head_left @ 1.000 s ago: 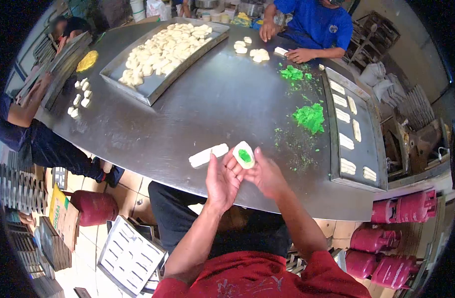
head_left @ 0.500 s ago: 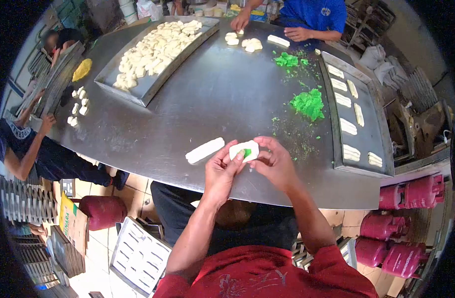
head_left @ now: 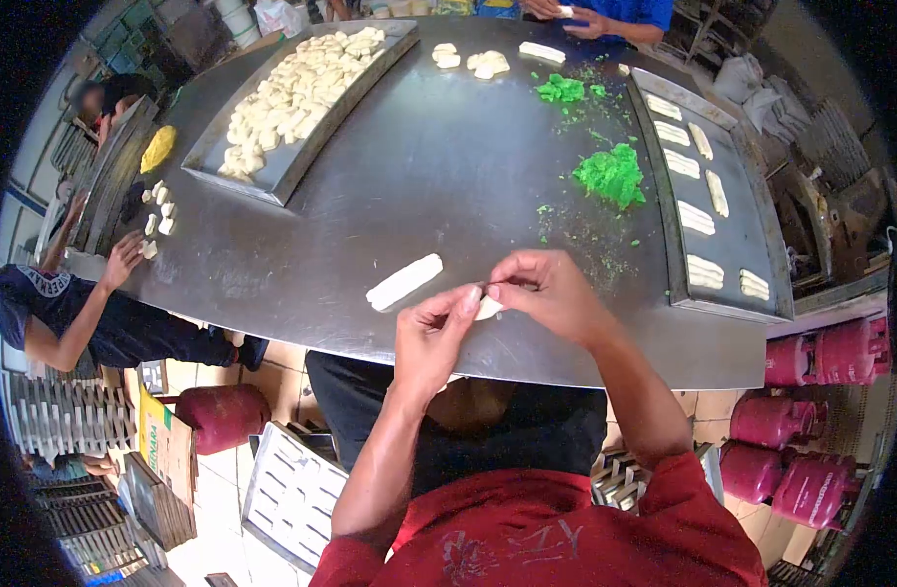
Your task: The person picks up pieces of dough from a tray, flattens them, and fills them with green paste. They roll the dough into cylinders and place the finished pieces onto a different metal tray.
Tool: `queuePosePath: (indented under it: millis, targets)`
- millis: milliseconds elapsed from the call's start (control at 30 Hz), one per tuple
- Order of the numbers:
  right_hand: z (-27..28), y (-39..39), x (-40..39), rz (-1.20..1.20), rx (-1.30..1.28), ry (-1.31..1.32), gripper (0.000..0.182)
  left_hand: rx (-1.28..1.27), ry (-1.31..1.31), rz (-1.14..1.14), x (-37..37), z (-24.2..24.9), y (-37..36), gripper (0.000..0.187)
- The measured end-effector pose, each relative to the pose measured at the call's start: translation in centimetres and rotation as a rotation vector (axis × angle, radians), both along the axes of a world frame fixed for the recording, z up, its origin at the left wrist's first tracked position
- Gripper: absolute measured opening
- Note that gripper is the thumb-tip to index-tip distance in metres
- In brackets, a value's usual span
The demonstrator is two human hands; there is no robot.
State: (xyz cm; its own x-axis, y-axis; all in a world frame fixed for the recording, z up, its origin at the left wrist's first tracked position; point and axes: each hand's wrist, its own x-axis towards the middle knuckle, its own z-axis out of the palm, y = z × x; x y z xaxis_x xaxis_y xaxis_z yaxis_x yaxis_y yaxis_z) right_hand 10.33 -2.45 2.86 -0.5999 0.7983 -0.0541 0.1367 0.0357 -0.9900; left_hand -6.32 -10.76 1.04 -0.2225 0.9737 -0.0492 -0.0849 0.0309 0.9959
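A small piece of white dough (head_left: 488, 308) is pinched between my two hands above the near edge of the metal table (head_left: 400, 166). My left hand (head_left: 434, 333) has its thumb and fingers closed on the dough's left side. Opposite it, my right hand (head_left: 546, 293) grips the upper right edge with thumb and forefinger. No green filling shows in the dough from here, and my fingers cover much of it. Just left of my hands lies a shaped dough strip (head_left: 404, 282). Farther off to the right sits a crumbly green heap of filling (head_left: 610, 176).
A tray of dough pieces (head_left: 299, 181) stands at the back left, and a tray of shaped strips (head_left: 737, 225) at the right. Green crumbs (head_left: 563, 88) lie near a co-worker in blue (head_left: 615, 22). Another person's hand (head_left: 126, 256) touches small dough pieces (head_left: 163, 207) at the left.
The dough has been folded and its green filling is now out of sight. My right fingers have moved onto its top edge. The co-worker in blue has lifted a dough piece off the table.
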Motion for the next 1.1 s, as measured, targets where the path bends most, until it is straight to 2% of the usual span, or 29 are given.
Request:
queuePosePath:
  millis: [33, 100, 167, 233, 300, 367, 433, 467, 533, 567, 600, 633, 667, 700, 733, 767, 800, 900, 933, 967, 1100]
  targets:
    - [0.2, 0.0, -0.4, 0.002, -0.128, 0.039, 0.014, -0.006, 0.001, 0.0, -0.2, 0.2, -0.2, 0.025]
    - [0.2, 0.6, -0.9, 0.083, -0.104, 0.021, 0.016, 0.032, 0.195, -0.011, -0.7, 0.9, -0.7, 0.022]
    - [0.9, 1.3, -1.8, 0.165, -0.08, 0.006, 0.02, 0.006, 0.21, 0.008, -1.3, 1.0, -1.2, 0.021]
    - [2.6, 1.7, -3.0, 0.265, -0.385, -0.096, 0.028, -0.02, 0.223, 0.026, -2.0, 1.0, -1.7, 0.019]
    - [1.4, 2.5, -3.7, 0.292, -0.481, -0.067, 0.032, -0.168, 0.191, -0.007, -2.5, 1.1, -2.0, 0.018]
    - [0.2, 3.3, -4.4, 0.32, -0.574, -0.04, 0.036, -0.182, 0.195, 0.016, -2.7, 0.9, -2.1, 0.021]
    - [-0.6, 3.7, -4.9, 0.382, -0.626, -0.09, 0.053, -0.202, 0.155, 0.043, -3.0, 0.4, -2.2, 0.023]
    - [-1.1, 4.0, -5.1, 0.383, -0.633, -0.097, 0.053, -0.208, 0.148, 0.045, -3.3, -0.5, -2.1, 0.023]
    - [-2.0, 4.3, -5.8, 0.405, -0.55, -0.297, 0.057, -0.253, -0.052, 0.009, -3.9, -3.4, -1.5, 0.022]
    - [-2.7, 4.1, -6.1, 0.395, -0.561, -0.293, 0.057, -0.271, -0.127, 0.0, -4.1, -5.2, -1.1, 0.029]
    - [-3.3, 3.8, -6.6, 0.374, -0.469, -0.461, 0.06, -0.283, -0.127, -0.011, -4.2, -5.2, -1.0, 0.029]
    - [-4.0, 3.5, -6.9, 0.354, -0.376, -0.63, 0.063, -0.374, 0.056, -0.014, -4.1, -5.3, -0.9, 0.035]
    - [-5.0, 2.7, -7.4, 0.35, -0.394, -0.633, 0.063, -0.465, 0.238, -0.018, -4.0, -5.5, -0.9, 0.041]
    - [-5.4, 1.3, -8.1, 0.269, -0.048, -0.832, 0.067, -0.485, 0.422, 0.017, -3.9, -6.3, -1.0, 0.051]
    - [-5.4, 0.6, -8.6, 0.187, 0.317, -1.009, 0.071, -0.498, 0.415, 0.017, -4.0, -6.8, -1.4, 0.051]
    - [-4.5, 0.8, -7.3, 0.197, 0.284, -1.009, 0.079, -0.369, 0.788, 0.07, -4.3, -7.1, -2.2, 0.054]
    - [-4.9, 0.9, -6.2, 0.202, 0.286, -1.005, 0.079, -0.215, 1.161, 0.124, -4.8, -7.2, -2.8, 0.057]
    - [-5.5, 2.0, -4.0, 0.102, 0.37, -1.05, 0.084, -0.117, 1.243, 0.145, -5.9, -8.3, -3.9, 0.058]
    - [-5.1, 2.7, -3.6, 0.159, 0.364, -1.073, 0.093, -0.028, 1.286, 0.118, -6.4, -8.6, -4.0, 0.057]
    - [-4.8, 3.1, -3.4, 0.212, 0.356, -1.095, 0.103, 0.049, 1.218, 0.104, -7.1, -9.1, -4.0, 0.053]
    - [-6.0, 3.0, -4.0, 0.083, 0.315, -1.079, 0.091, -0.074, 1.127, 0.043, -7.3, -7.7, -2.9, 0.047]
